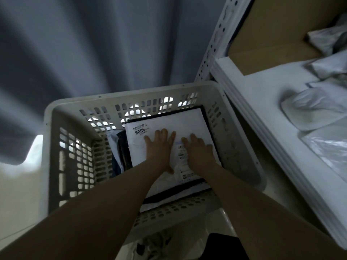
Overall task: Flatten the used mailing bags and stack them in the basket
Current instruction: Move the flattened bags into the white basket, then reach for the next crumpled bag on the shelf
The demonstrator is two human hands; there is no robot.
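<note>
A white perforated plastic basket (pixel 62 109) stands on the floor below me. Inside it lies a flat white mailing bag (pixel 180 121) with a printed label, on top of other flattened bags with dark edges. My left hand (pixel 159 147) presses flat on the bag with straight, spread fingers. My right hand (pixel 199 151) presses flat beside it, partly over the shipping label (pixel 181 154). Both forearms reach down into the basket.
A white shelf (pixel 262 94) at the right holds several crumpled grey and white mailing bags (pixel 315 106) and a cardboard box (pixel 277 34). A perforated metal shelf post (pixel 214 42) rises behind the basket. Grey curtain (pixel 84 44) hangs at the back. Dark items lie on the floor by the basket's near side.
</note>
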